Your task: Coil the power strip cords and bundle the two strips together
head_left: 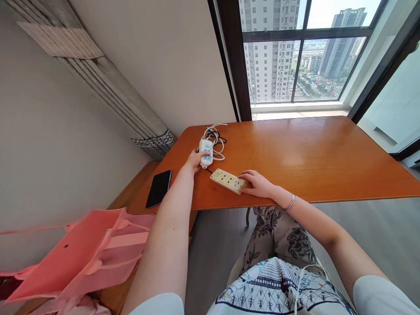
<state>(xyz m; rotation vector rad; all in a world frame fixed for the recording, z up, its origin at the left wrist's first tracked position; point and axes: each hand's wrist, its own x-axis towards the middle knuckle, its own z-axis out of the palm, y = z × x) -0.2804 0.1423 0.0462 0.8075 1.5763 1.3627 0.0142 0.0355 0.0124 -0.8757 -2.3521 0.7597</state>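
At eleven o'clock from a cream power strip [227, 181] on the desk [295, 162], the left hand [196, 160] clasps a white power strip [206, 152]; the right hand [257, 183], half-curled, grips the cream power strip's four-o'clock end.

white power strip [206, 153]: no readable text, sorry
cream power strip [227, 180]: tiny markings, way too small to read

Worn: white short sleeves [160, 305]; white top [275, 284], blue-black patterned, with pale drawstring [299, 286]; greyish trousers [282, 236] bore dark floral print; silvery bangles [290, 202] circled right wrist.
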